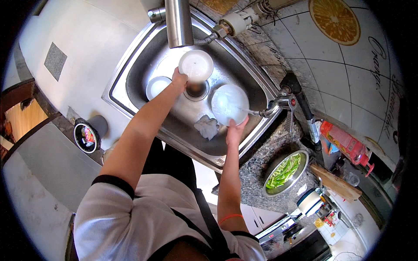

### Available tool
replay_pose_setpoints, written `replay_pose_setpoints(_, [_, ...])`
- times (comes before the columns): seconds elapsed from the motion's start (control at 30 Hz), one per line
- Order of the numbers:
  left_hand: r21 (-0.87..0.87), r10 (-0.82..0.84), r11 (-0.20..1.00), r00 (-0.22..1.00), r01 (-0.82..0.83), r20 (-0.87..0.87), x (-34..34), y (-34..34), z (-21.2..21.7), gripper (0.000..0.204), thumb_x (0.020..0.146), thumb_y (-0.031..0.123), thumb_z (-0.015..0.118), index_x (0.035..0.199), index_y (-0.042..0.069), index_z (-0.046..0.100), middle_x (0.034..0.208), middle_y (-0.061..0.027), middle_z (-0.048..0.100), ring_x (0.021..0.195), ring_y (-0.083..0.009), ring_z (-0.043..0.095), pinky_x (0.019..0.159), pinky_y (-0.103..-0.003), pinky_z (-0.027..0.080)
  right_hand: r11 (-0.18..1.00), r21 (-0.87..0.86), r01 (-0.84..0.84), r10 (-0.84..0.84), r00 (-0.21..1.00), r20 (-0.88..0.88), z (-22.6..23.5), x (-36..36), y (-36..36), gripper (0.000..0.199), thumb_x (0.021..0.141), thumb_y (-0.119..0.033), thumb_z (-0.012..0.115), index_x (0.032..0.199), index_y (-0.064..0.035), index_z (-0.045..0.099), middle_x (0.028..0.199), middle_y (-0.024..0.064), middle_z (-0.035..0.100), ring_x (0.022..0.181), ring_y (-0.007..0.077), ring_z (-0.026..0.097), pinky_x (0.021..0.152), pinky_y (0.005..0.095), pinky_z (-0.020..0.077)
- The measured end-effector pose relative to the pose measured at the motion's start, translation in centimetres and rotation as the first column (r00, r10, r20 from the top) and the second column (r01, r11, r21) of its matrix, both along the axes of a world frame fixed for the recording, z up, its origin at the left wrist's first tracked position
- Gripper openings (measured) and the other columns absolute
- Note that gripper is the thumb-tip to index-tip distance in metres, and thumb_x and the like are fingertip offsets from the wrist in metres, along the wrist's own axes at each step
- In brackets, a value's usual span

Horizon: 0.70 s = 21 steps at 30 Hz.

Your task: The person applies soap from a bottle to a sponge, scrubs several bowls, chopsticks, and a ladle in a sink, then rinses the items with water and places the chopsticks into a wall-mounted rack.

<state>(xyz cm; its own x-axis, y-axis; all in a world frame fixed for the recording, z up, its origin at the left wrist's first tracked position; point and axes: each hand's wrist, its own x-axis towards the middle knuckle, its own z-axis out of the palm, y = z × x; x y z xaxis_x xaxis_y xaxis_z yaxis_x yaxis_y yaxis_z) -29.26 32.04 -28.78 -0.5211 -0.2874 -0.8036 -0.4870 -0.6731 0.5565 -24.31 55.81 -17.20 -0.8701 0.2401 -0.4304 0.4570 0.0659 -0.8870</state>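
Note:
My left hand (179, 80) grips the rim of a small white bowl (196, 65), tilted over the upper part of the steel sink (167, 126). On the right, my right hand (236, 132) holds a larger white bowl (229, 102) by its lower edge, under the tap (276, 108), with water running into it. Another white dish (158, 87) lies in the sink beside my left wrist. A crumpled grey-white cloth (207, 127) rests on the sink bottom between my arms. The dark drain (196, 90) shows between the two held bowls.
A steel cylinder (178, 24) juts over the sink's far edge. At the right, a steel bowl of cut green vegetables (285, 173) stands on the granite counter (252, 174), near a red pump bottle (346, 141) and a wooden board (335, 182). A dark bin (90, 132) stands at left.

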Motion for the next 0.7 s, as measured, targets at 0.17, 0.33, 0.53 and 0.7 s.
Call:
replay_pose_setpoints(0.17, [-0.182,-0.201,0.964,0.98,0.195,-0.01,-1.5,-0.1,3.9,0.051,0.067,-0.004,0.049,0.108,0.014,0.026,0.094,-0.0122,0.046,0.073,-0.0206,0.052,0.048,-0.029,0.047,0.493,0.658,-0.569,0.663,0.736,0.14,1.5,1.4,-2.1,0.058,0.061,0.011,0.047,0.115,-0.0021,0.031,0.114,0.018,0.038,0.106,0.0348,0.036,0.089,0.0353,0.0317])
replay_pose_setpoints(0.33, [-0.837,-0.588,0.337,0.79,0.432,0.171,-2.5,-0.1,9.6,0.052,0.059,0.011,0.062,0.101,0.013,0.03,0.091,-0.0159,0.045,0.08,-0.0294,0.049,0.067,-0.038,0.044,0.444,0.582,-0.681,0.693,0.673,0.259,0.9,2.5,-5.8,0.049,0.065,0.011,0.044,0.111,-0.003,0.032,0.111,0.0207,0.038,0.102,0.0363,0.039,0.085,0.0374,0.0335])
replay_pose_setpoints(0.53, [-0.938,-0.749,0.092,0.644,0.334,0.156,-2.6,2.0,13.4,0.061,0.052,0.013,0.067,0.106,0.016,0.04,0.097,-0.0158,0.041,0.091,-0.0334,0.04,0.08,-0.039,0.035,0.845,0.006,-0.535,0.519,0.821,0.238,-7.0,3.7,-4.4,0.041,0.075,-0.003,0.046,0.113,-0.0074,0.031,0.103,0.0145,0.047,0.09,0.0243,0.049,0.071,0.035,0.0417])
replay_pose_setpoints(0.7, [-0.868,-0.695,0.395,0.716,0.301,-0.068,-2.2,5.4,11.5,0.059,0.055,0.015,0.067,0.107,0.018,0.039,0.096,-0.0171,0.042,0.087,-0.0352,0.042,0.079,-0.041,0.037,0.902,-0.343,-0.261,0.406,0.783,0.472,-9.0,3.6,-4.3,0.044,0.077,-0.005,0.044,0.118,-0.0039,0.028,0.104,0.0099,0.047,0.086,0.0183,0.049,0.066,0.031,0.0441])
